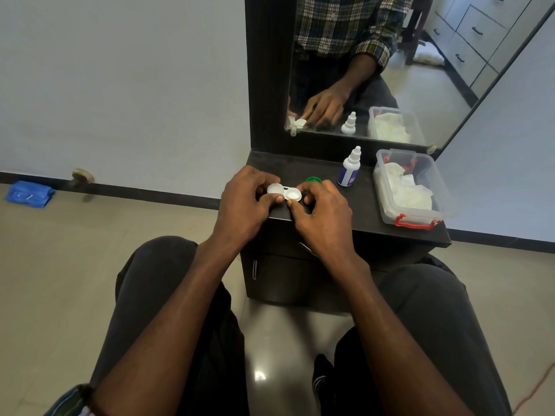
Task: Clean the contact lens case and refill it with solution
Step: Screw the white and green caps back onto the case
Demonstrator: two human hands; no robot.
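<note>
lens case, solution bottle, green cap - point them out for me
lens case (284, 192), head view, on the bridge between its two wells
solution bottle (349, 171), head view, on the white body
green cap (313, 179), head view, on its top

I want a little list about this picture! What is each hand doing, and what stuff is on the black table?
left hand: holds the left end of the contact lens case
right hand: pinches the right end of the case
case: white, left well capped, right well open
green cap: on the black table, just behind the right hand
solution bottle: upright, white, nozzle cap on
plastic box: clear, red latches, white tissues inside, right of the bottle
mirror: behind the table, reflects the bottle and box
</note>
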